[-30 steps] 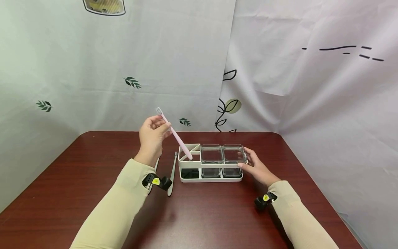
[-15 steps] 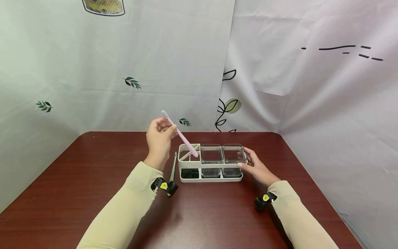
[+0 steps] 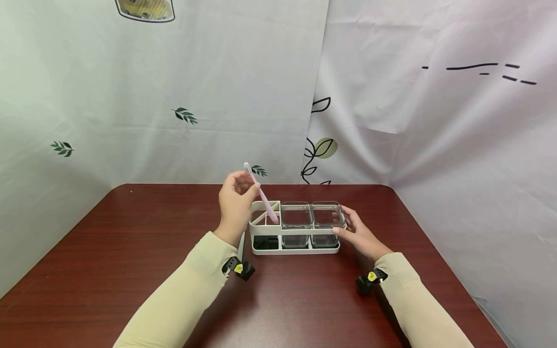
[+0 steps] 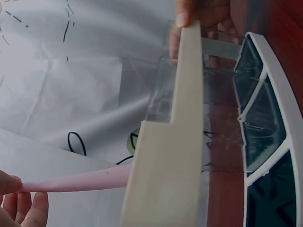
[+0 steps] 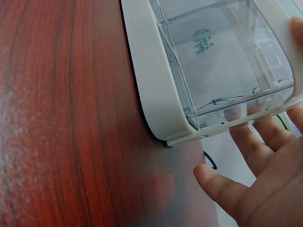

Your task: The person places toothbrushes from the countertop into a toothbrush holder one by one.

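My left hand (image 3: 237,203) pinches a pink toothbrush (image 3: 266,203) near its bristle end, bristles up and handle slanting down to the right. The handle's lower end overlaps the divided left section of a white toothbrush holder (image 3: 300,232) in the head view. From the left wrist, the pink handle passes behind the holder's cream upper rim, which hides its tip. My right hand (image 3: 361,237) grips the holder's right end, thumb on the front of the rim and fingers behind. Two clear square cups (image 3: 296,215) sit side by side in the holder.
A pale toothbrush (image 3: 241,246) lies on the reddish-brown table (image 3: 300,299) left of the holder, partly covered by my left wrist. Behind the table hangs a pale cloth (image 3: 243,77) printed with leaves. Both wrists wear black cameras.
My left hand has carried the pink toothbrush rightward and a little down, its handle steeper now. The left forearm covers more of the toothbrushes on the table. My right hand and the holder have stayed put.
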`<move>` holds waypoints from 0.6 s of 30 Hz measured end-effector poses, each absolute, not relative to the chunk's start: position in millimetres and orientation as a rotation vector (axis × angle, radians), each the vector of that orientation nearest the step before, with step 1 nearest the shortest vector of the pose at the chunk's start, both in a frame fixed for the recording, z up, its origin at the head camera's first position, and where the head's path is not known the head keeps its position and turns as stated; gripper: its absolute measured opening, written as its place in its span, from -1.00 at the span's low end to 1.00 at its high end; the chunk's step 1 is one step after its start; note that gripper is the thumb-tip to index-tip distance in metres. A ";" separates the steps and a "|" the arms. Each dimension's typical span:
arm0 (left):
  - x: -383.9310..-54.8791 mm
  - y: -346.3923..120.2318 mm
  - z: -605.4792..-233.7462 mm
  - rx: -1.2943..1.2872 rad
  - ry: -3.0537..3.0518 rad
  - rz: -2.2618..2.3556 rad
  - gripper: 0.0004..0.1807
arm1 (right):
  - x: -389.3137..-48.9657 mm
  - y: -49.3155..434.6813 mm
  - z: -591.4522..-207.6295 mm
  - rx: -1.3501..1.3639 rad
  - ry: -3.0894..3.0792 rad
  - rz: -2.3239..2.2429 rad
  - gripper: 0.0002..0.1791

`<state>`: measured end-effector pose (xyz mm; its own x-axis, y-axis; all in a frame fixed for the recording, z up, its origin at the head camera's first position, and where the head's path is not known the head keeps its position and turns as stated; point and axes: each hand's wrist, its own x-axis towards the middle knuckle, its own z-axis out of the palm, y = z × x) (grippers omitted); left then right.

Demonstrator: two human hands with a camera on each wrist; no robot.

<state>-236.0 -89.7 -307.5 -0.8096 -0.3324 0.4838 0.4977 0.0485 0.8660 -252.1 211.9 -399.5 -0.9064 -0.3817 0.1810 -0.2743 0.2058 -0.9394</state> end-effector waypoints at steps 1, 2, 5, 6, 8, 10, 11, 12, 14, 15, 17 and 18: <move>-235.5 -88.9 -308.8 -0.170 -1.761 -1.810 -0.70 | -252.1 212.1 -399.6 -0.647 2.366 -1.814 -0.24; -235.2 -88.1 -310.2 -0.173 -1.782 -1.795 -0.70 | -252.1 212.2 -399.8 -0.648 2.367 -1.813 -0.25; -234.5 -86.1 -314.2 -0.182 -1.842 -1.759 -0.70 | -252.1 212.7 -400.1 -0.650 2.372 -1.805 -0.25; -234.1 -85.4 -315.2 -0.187 -1.856 -1.752 -0.70 | -252.2 212.8 -400.2 -0.651 2.373 -1.804 -0.25; -233.6 -83.9 -317.4 -0.198 -1.888 -1.736 -0.71 | -252.4 212.9 -400.2 -0.651 2.372 -1.803 -0.25; -233.2 -82.0 -318.9 -0.209 -1.902 -1.730 -0.71 | -252.5 212.9 -400.1 -0.647 2.371 -1.800 -0.24; -233.0 -81.2 -319.8 -0.216 -1.910 -1.721 -0.72 | -252.6 212.9 -400.0 -0.645 2.371 -1.799 -0.24; -233.0 -80.3 -320.5 -0.225 -1.915 -1.718 -0.72 | -252.6 212.9 -399.8 -0.644 2.368 -1.800 -0.24; -233.2 -78.7 -321.8 -0.239 -1.920 -1.714 -0.72 | -252.5 212.9 -399.6 -0.643 2.366 -1.799 -0.24; -233.3 -78.0 -322.5 -0.245 -1.919 -1.712 -0.73 | -252.6 212.9 -399.4 -0.643 2.364 -1.800 -0.24; -233.6 -76.8 -324.1 -0.253 -1.927 -1.704 -0.73 | -252.7 212.8 -399.3 -0.645 2.361 -1.803 -0.24; -233.5 -76.2 -324.8 -0.253 -1.935 -1.696 -0.73 | -252.7 212.9 -399.3 -0.647 2.359 -1.805 -0.24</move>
